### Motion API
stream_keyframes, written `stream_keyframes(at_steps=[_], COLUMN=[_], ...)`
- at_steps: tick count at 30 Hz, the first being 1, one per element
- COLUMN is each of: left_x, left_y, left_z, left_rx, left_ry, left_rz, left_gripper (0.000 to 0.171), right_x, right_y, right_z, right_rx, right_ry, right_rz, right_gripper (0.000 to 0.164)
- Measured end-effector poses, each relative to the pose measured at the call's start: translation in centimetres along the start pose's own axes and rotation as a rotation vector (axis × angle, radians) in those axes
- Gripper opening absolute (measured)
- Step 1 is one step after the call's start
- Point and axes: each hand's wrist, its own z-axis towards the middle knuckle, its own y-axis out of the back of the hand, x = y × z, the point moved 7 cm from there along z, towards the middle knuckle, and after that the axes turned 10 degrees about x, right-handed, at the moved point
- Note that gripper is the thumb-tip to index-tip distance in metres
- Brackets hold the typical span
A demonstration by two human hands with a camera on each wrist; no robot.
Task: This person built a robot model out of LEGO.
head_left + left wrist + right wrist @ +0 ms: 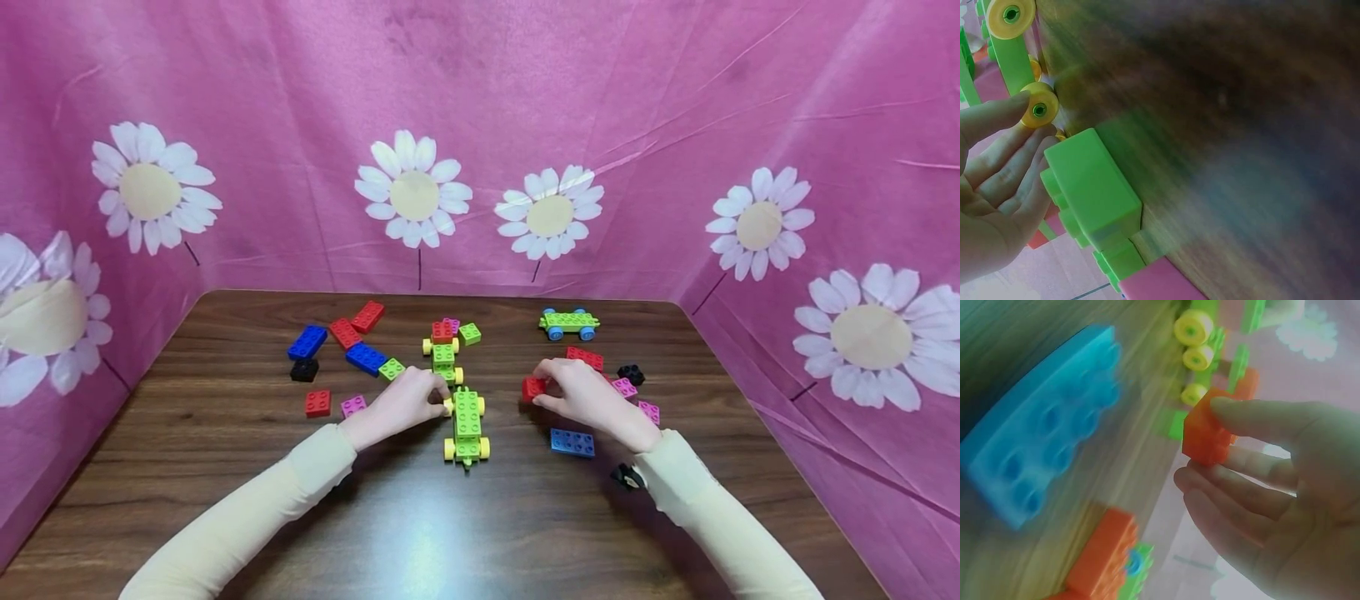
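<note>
The person's left hand [399,407] pinches a round yellow plastic wheel [1045,107] between thumb and fingers; the wheel belongs to a lime-green studded plastic car [467,423] standing lengthwise near the middle of the brown wood-grain table [375,517]. Just beyond it stands a second lime-green car with yellow wheels [443,355], a red block on its far end; whether the two are joined cannot be told. The right hand [588,396] grips a small red plastic brick [532,389] between thumb and fingertips, to the right of the near car. A flat blue studded plate [572,443] lies nearer the person than that hand, and a lime-green car base with blue wheels [569,322] stands farther back.
</note>
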Motion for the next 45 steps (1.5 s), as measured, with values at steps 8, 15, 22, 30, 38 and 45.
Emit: stream_keyframes(at_steps=[8,15,22,30,38,45], left_x=[0.1,0.0,0.1,0.2,0.3,0.2], left_y=[-0.1,-0.1,-0.2,-0.2,-0.3,-0.3], left_z=[0.0,0.0,0.2,0.2,0.4,0.3], left_rx=[-0.002,0.007,0.015,0.027,0.035,0.031], left_ry=[-0.012,-0.003,-0.002,0.010,0.012,0.009], left_rz=[0.004,-0.003,-0.012,-0.020,-0.015,-0.020], left_gripper=[0.013,0.012,0.010,0.010,0.011,0.011], right_x=[3.0,5.1,6.9,7.8,8.1,8.3], right_y=[0.5,0.5,0.0,-0.4,-0.5,-0.8], right_z=[1.3,2.3,3.2,3.9,4.2,4.5], right_rx=[-0.002,-0.001,0.018,0.003,0.014,0.044], right_ry=[0.103,0.175,0.235,0.287,0.275,0.276], right_rz=[0.078,0.149,0.171,0.119,0.089,0.099], right_gripper=[0.026,0.026,0.026,0.026,0.026,0.024])
